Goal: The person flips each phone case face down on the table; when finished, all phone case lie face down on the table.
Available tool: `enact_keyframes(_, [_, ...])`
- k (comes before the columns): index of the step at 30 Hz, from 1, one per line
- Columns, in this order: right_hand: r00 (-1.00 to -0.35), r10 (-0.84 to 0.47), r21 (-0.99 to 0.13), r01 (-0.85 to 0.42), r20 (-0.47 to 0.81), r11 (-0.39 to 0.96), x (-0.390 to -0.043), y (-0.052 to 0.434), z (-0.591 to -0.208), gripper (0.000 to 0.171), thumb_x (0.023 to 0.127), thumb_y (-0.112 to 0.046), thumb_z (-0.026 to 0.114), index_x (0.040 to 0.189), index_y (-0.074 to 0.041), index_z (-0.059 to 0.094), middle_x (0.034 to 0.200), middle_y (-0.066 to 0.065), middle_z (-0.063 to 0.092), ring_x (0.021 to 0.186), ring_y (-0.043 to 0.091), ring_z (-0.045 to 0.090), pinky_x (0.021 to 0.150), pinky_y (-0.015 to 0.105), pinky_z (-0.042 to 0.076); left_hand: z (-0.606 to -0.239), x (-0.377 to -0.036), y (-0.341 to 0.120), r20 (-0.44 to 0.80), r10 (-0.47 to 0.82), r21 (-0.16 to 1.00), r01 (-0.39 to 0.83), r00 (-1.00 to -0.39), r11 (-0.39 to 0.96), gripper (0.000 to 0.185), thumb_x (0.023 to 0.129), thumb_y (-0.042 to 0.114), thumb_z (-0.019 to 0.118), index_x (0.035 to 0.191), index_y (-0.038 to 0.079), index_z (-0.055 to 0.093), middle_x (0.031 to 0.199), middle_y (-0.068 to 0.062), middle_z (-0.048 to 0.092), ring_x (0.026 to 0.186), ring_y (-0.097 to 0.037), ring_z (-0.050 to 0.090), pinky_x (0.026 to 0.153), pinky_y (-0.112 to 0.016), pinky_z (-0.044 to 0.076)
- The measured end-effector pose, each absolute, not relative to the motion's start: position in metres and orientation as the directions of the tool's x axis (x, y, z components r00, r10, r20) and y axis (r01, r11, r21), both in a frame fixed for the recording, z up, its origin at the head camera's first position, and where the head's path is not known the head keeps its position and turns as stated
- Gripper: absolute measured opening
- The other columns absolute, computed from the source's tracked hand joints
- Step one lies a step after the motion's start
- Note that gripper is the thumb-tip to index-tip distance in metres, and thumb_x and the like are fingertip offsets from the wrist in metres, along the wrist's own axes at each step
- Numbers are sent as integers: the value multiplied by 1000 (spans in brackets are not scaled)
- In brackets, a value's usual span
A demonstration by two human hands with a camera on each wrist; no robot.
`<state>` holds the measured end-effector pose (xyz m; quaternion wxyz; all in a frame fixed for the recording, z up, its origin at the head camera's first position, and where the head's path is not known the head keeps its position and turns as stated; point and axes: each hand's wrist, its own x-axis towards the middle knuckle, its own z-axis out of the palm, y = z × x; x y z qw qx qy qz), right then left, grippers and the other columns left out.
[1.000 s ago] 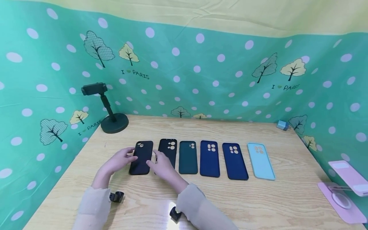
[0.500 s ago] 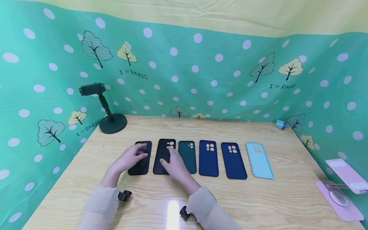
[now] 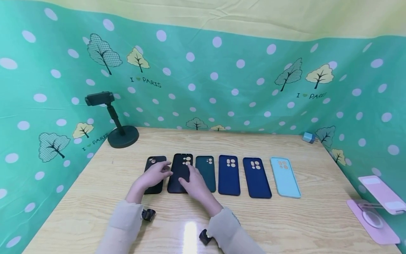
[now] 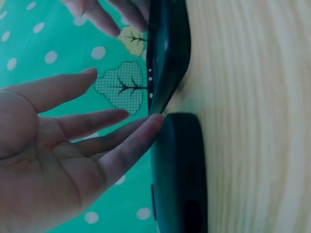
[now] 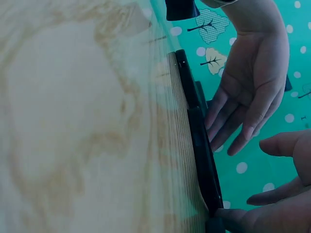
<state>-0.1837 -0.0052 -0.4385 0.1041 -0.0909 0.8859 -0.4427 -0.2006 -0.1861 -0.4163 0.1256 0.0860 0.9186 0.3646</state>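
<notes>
Six phone cases lie in a row on the wooden table (image 3: 253, 218). My left hand (image 3: 158, 173) rests with straight fingers on the leftmost black case (image 3: 151, 163). In the left wrist view a fingertip of the left hand (image 4: 112, 131) touches that black case (image 4: 180, 170) at its edge. My right hand (image 3: 190, 178) lies flat on the second black case (image 3: 178, 176), which sits slightly askew, and reaches over the dark green case (image 3: 206, 167). Two navy cases (image 3: 229, 174) (image 3: 257, 178) and a light blue case (image 3: 284, 176) lie untouched to the right.
A dark phone stand (image 3: 122, 135) is at the back left corner. A small blue charger (image 3: 308, 137) sits at the back right. A pink stand (image 3: 377, 208) occupies the right edge. Green dotted cloth walls (image 3: 222, 88) close in three sides.
Both hands have shifted right. The left hand slid across the first black case toward the second. The right hand settled further up on the second black case.
</notes>
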Motion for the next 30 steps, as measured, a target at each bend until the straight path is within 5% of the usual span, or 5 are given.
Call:
enact_keyframes(14, [-963, -225, -827, -7, -145, 563, -187, -7, -437, 63, 97, -27, 58, 149, -3, 33, 153, 22, 35, 143, 43, 28, 111, 61, 32, -422, -205, -182, -198, 220, 714, 13, -955, 700, 49, 97, 12, 55, 139, -11, 42, 130, -31, 55, 120, -41, 56, 96, -49, 51])
enact_keyframes(30, [-967, -217, -857, 1, -131, 515, -189, -9, -441, 58, 97, -27, 57, 147, -4, 38, 144, 23, 48, 136, 38, 41, 108, 54, 39, -427, -207, -186, -175, 134, 808, -65, -975, 585, 51, 97, 2, 52, 141, -15, 34, 122, -32, 56, 108, -37, 63, 87, -40, 57])
